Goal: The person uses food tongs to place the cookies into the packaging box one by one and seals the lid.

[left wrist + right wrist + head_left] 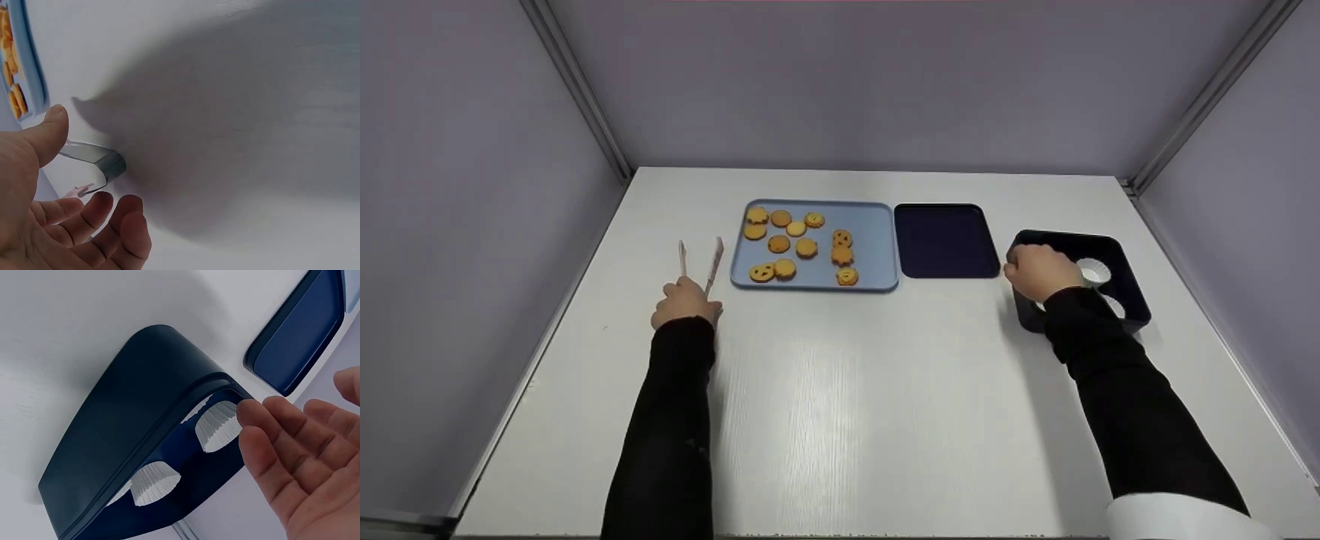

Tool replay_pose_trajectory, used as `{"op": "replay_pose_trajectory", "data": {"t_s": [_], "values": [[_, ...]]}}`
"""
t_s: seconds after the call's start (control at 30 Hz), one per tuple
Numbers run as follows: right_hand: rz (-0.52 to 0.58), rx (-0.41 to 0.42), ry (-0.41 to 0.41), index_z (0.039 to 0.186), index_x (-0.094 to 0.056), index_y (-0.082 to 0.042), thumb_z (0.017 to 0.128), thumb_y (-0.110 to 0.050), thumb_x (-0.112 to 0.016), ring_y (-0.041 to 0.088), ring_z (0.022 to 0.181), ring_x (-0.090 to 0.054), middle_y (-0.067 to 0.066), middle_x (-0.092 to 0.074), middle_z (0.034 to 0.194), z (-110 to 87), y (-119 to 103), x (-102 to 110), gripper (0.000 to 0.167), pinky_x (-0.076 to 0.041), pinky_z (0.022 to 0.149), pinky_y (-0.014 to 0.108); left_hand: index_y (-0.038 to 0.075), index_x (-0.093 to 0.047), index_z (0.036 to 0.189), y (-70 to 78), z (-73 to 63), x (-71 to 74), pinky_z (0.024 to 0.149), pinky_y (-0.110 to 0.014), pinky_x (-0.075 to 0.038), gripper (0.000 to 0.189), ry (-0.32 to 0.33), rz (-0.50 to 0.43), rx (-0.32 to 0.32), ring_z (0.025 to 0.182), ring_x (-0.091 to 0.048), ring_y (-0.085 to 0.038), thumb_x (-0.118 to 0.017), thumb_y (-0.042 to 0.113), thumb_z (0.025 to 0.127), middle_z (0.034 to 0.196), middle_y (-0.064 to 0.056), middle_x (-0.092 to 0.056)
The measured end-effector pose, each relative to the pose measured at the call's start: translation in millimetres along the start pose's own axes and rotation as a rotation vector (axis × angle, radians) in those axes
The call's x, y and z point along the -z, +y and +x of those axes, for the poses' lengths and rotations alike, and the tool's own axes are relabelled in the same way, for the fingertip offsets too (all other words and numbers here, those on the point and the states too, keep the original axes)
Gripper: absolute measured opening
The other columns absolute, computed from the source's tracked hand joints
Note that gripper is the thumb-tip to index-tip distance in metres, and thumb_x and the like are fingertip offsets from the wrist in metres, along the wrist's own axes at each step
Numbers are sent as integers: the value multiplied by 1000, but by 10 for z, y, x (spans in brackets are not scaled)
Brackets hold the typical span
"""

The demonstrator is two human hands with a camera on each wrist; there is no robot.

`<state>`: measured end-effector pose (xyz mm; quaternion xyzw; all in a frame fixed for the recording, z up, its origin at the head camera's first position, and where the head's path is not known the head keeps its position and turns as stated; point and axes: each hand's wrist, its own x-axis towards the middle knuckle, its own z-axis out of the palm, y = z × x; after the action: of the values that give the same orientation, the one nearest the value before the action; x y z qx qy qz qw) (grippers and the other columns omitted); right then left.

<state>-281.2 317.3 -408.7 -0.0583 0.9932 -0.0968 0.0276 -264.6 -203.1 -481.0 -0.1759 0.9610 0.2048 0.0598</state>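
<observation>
On a white table (840, 397), one pair of tongs (715, 266) is seen at far left, its two tips spread and pointed away from the person. The tongs are covered by the left grip (685, 303): the bend is seen between the thumb and bent fingers, which are set well apart; whether they are pressed on the metal cannot be told. Pinkish marks on the tongs are too small to make out.

Rightward, one blue tray (877, 225) is placed. Twelve cookies (806, 248) are counted on it: nine scattered at left, three in a column at right. Just beside it, one navy tray (945, 240) is set.

At far right is one dark box (1130, 292). Four white cups (1093, 271) are counted inside, two only partly visible. The right grip (1041, 271) is held at the box's left rim, thumb parted wide from loosely bent fingers; contact cannot be told.
</observation>
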Motion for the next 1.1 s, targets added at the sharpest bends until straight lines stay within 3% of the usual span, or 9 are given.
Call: {"op": "replay_pose_trajectory", "data": {"t_s": [0.17,0.33,0.47,0.6,0.77,0.93,1.1], "values": [[-20,-52,28,107,-67,5,100,-19,-52,49,89,-68,30,-68,101,-23,24,-7,30,-54,74,63,-15,-50,128,-9,25,-49,85,-59,-55,53,15,-3,-5,102,-65,-50,-67,24,97,115,-32,-58],[-33,-118,25,119,-63,10,100,-22,-54,56,97,-65,38,-65,110,-43,44,-26,38,-53,78,67,-19,-48,131,-20,17,-37,87,-59,-55,53,16,-10,1,104,-66,-49,-65,18,98,115,-34,-62],[-47,-159,-24,118,-63,13,101,-25,-54,57,98,-64,40,-64,111,-56,90,-73,44,-53,80,68,-21,-51,128,-22,11,-20,85,-59,-57,44,16,-15,1,101,-68,-49,-59,12,100,111,-34,-66],[-61,-160,-64,112,-67,15,101,-25,-54,57,94,-65,39,-66,107,-72,133,-122,43,-54,80,67,-18,-60,118,-39,26,-24,82,-58,-57,29,11,-53,2,98,-69,-47,-49,3,101,105,-31,-69],[-63,-153,-71,107,-68,16,99,-21,-55,58,91,-66,40,-66,105,-82,147,-169,40,-55,75,68,-13,-67,107,-83,35,-28,78,-57,-58,23,11,-77,2,94,-70,-44,-49,-1,97,100,-29,-71],[-40,-155,-62,100,-68,16,95,-14,-51,56,87,-67,40,-66,101,-108,181,-203,35,-55,70,67,-13,-63,109,-113,37,-35,77,-57,-57,23,11,-83,-3,96,-69,-46,-50,1,96,103,-31,-69],[-9,-169,-79,102,-68,16,94,-9,-45,55,87,-67,39,-67,102,-150,160,-213,35,-55,69,68,-14,-55,114,-114,2,-5,82,-58,-56,26,4,-120,19,100,-67,-47,-50,4,96,106,-33,-66]]}}
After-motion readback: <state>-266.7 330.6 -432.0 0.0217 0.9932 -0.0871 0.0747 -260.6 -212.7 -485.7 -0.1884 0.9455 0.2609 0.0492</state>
